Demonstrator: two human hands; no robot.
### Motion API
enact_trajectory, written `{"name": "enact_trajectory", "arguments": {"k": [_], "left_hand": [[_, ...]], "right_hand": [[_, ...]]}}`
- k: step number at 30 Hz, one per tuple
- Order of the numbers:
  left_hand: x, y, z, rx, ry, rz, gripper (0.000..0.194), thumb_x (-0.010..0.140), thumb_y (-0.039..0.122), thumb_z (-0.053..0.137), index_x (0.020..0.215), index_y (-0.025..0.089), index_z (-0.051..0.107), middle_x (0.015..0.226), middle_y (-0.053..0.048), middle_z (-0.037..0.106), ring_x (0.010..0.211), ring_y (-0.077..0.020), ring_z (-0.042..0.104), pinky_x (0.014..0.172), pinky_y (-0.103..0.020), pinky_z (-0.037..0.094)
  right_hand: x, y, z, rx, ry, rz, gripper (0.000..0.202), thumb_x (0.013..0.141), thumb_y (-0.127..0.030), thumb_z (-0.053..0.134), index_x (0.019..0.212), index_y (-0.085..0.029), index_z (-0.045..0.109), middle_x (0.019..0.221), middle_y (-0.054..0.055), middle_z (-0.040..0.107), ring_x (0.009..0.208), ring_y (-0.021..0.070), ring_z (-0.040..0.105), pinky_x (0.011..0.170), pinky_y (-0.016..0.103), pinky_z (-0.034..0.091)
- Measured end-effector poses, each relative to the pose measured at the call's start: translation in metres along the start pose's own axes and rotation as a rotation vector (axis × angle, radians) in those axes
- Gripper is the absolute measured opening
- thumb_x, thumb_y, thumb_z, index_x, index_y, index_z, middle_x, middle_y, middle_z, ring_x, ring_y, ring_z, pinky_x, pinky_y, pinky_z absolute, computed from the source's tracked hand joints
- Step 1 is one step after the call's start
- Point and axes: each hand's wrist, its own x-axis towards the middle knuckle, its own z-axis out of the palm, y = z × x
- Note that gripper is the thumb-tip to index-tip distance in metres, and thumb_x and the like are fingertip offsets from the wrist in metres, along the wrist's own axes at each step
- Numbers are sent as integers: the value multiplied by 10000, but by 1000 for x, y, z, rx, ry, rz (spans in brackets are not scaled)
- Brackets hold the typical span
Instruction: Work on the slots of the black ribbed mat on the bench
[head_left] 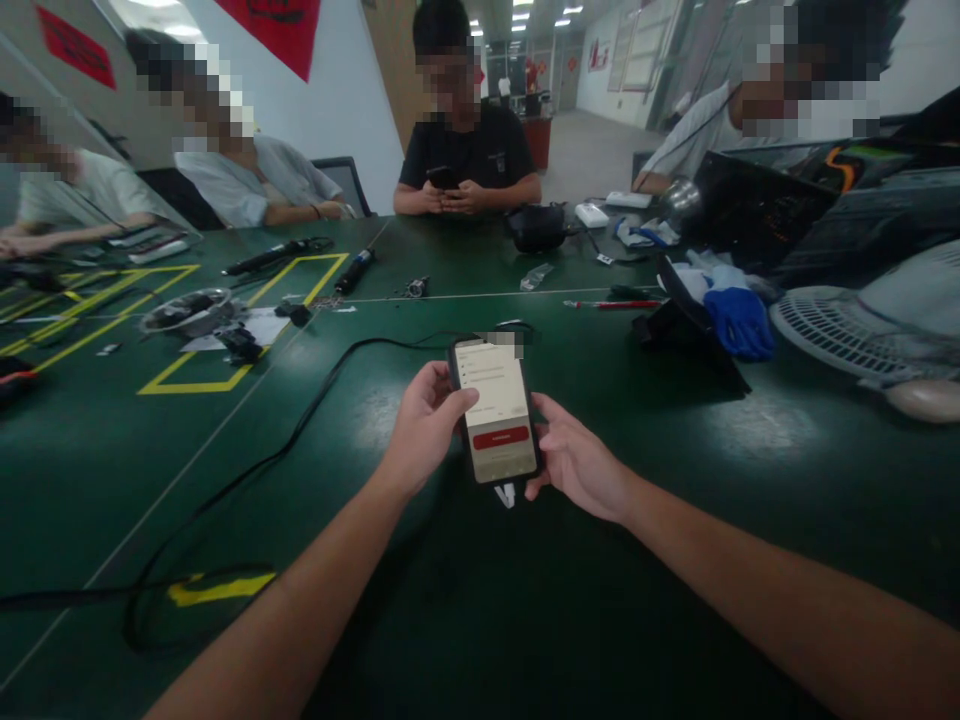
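A smartphone [498, 415] in a dark case is held upright above the green table, its lit screen facing me. The screen shows a pale page with a red button low down. My left hand [429, 420] grips the phone's left edge, the thumb lying over the screen. At the right edge, my right hand [574, 450] has its fingers against the case, partly hidden behind it. A short white strap or plug [506, 494] hangs under the phone's lower end. Behind the phone, a black cable [330, 375] runs across the table to the left.
Several people sit around the green table [420, 620]. To the right are blue-and-white gloves [739, 320], a fan with a white grille [832, 335] and a red pen [626, 304]. A bowl of parts [191, 310] stands left near yellow tape; a black pouch [536, 228] lies at the back.
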Motion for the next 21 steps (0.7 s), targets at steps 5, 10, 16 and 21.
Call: {"name": "enact_trajectory", "arguments": {"k": [5, 10, 16, 21], "left_hand": [[-1, 1, -1, 4, -15, 5, 327, 821, 306, 775, 1117, 249, 647, 1104, -71, 802, 1025, -295, 769, 732, -359, 614], [-2, 2, 0, 1, -19, 22, 324, 831, 300, 771, 1126, 237, 655, 1068, -75, 805, 972, -283, 772, 698, -344, 599], [-1, 4, 0, 26, 29, 32, 271, 866, 395, 768, 1052, 241, 645, 954, -47, 792, 887, -271, 773, 657, -337, 592], [-1, 5, 0, 19, 40, 37, 231, 869, 381, 752, 1015, 244, 638, 923, -45, 796, 884, -281, 785, 637, -336, 593]], "right_hand": [[0, 3, 0, -35, 7, -37, 621, 838, -343, 770, 1429, -286, 588, 1225, 99, 762, 970, 235, 740, 590, 263, 601], [-2, 3, -1, -88, 24, -54, 580, 862, -358, 780, 1415, -268, 633, 1270, 108, 761, 938, 217, 745, 604, 263, 610], [-3, 3, 1, -121, -6, -76, 595, 855, -373, 799, 1422, -279, 643, 1294, 110, 754, 970, 224, 753, 632, 276, 629], [-3, 3, 1, -133, -22, -87, 588, 860, -374, 794, 1417, -269, 635, 1294, 109, 753, 966, 216, 756, 635, 265, 631]]}}
